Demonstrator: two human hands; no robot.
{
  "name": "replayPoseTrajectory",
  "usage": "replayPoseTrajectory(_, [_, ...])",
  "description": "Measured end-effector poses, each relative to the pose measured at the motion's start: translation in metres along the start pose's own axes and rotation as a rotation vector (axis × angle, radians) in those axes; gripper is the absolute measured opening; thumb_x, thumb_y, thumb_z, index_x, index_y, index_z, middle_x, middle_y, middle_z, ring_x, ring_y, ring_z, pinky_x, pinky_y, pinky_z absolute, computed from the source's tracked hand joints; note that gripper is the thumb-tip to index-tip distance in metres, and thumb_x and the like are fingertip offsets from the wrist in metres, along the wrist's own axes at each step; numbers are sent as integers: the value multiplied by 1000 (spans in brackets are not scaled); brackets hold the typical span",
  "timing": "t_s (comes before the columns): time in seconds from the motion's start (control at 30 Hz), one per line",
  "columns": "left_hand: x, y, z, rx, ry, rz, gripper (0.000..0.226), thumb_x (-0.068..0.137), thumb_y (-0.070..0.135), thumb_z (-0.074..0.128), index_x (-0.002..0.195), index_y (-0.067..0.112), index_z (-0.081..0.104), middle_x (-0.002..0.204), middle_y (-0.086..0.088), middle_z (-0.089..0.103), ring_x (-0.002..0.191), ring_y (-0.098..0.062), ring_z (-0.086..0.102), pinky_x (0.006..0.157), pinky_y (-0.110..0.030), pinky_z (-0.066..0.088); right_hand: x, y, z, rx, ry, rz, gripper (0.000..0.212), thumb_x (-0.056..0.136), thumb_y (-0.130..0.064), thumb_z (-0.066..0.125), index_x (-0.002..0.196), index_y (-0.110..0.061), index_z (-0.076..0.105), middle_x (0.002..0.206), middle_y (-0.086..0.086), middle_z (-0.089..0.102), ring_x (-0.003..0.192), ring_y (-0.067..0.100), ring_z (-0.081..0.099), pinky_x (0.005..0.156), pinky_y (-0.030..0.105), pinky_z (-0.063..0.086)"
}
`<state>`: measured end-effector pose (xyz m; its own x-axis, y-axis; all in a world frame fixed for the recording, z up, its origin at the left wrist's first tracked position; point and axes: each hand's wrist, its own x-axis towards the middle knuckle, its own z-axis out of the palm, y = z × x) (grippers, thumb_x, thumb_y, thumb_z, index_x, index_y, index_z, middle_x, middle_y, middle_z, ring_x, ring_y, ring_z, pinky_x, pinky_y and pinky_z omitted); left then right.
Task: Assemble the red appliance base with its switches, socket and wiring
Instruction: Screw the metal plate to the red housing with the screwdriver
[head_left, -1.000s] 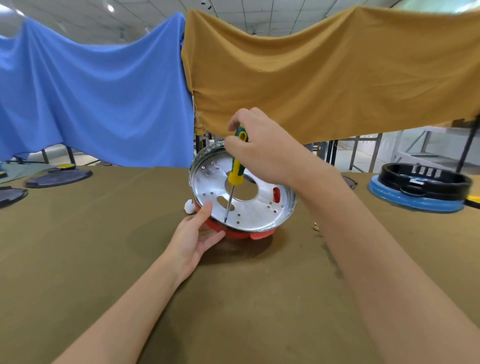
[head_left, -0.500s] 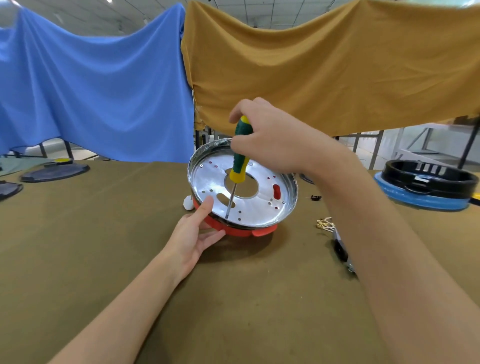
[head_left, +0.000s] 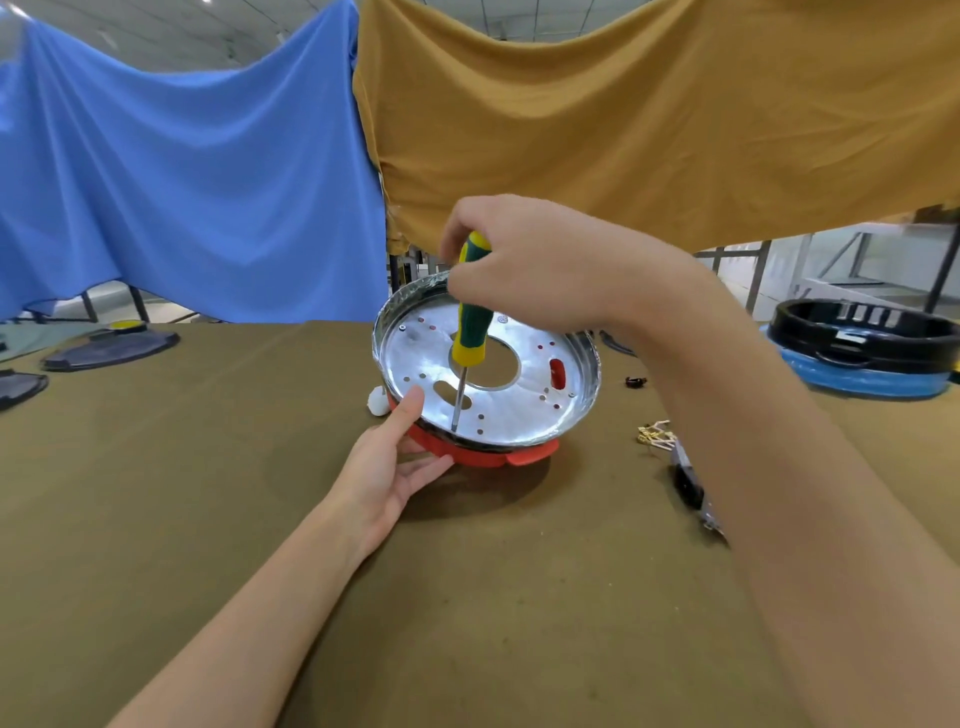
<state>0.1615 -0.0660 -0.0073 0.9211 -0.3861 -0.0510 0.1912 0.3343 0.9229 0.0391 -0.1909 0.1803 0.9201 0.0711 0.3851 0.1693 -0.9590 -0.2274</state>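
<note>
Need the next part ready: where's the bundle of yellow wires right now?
In the head view the yellow wires lie on the table right of the red base, just beside the right forearm, in front of a small black part.

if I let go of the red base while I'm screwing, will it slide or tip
Probably it would rock: the red base sits tilted, steadied by the left hand. The screwdriver presses near its rim, off-centre, favouring tipping. The cloth-covered table likely limits sliding.

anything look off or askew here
The red base with its metal plate sits tilted, far edge raised, propped by the left hand while the right hand drives the screwdriver. Nothing looks spilled or damaged.
</note>
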Motion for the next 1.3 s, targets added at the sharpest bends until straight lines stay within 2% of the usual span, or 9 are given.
replayPoseTrajectory(0.17, [0,0,0,-11,11,0,41,88,43,67,111,9,71,93,-12,72,104,-30,68,83,-36,59,0,3,-2,-65,114,-11,12,94,-34,61,100,-23,61,82,-16,50,65,2,48,48,20,34])
replayPoseTrajectory(0.37, [-1,0,0,-15,7,1,39,89,43,67,109,9,72,89,-11,73,99,-29,70,85,-37,59,2,1,12,-334,360,159,45,95,-47,54,65,-17,39,63,-2,41,53,14,36,47,28,21])
replayPoseTrajectory(0.5, [-1,1,-1,-17,5,10,40,89,42,67,112,9,71,96,-10,76,99,-25,72,84,-36,59,-1,3,8,-182,149,144,34,99,-49,43,85,-18,45,81,-2,46,62,14,42,51,31,26])
replayPoseTrajectory(0.63, [-2,1,-1,-18,2,13,41,89,42,68,114,10,70,101,-11,76,97,-22,73,86,-36,59,-13,3,-10,-64,-99,61,18,93,-31,55,108,-23,49,95,-9,44,67,11,49,54,27,34])
replayPoseTrajectory(0.73, [-3,1,-1,-14,-17,23,42,89,41,68,118,10,69,103,-9,76,97,-20,74,89,-37,57,-11,1,-9,-115,-43,20,15,92,-26,62,105,-24,55,91,-11,52,70,4,48,53,22,35])
replayPoseTrajectory(0.87, [-3,1,-1,-17,-22,26,41,89,38,68,119,10,68,101,-9,76,97,-22,73,84,-35,59,-6,-2,0,-243,122,91,12,90,-25,63,92,-14,58,81,1,55,63,16,48,49,28,33])
replayPoseTrajectory(1.03, [-4,1,0,-13,-5,24,39,91,34,68,121,10,67,107,-13,68,95,-25,72,82,-35,60,-7,-7,12,-383,292,189,46,96,-43,55,64,-18,33,63,-1,40,52,14,34,47,28,19])
replayPoseTrajectory(1.13, [-4,2,0,-21,1,24,41,90,34,68,122,8,66,110,-15,67,90,-22,74,84,-36,59,-9,-6,8,-305,149,167,37,95,-47,54,75,-17,45,74,-1,48,59,13,41,48,29,23])
replayPoseTrajectory(1.3, [-4,3,-1,-43,8,24,41,89,33,70,122,8,67,113,-16,72,94,-22,74,90,-37,57,-15,-6,-6,-136,-131,80,18,91,-25,53,108,-22,49,97,-5,46,71,14,52,55,29,35])
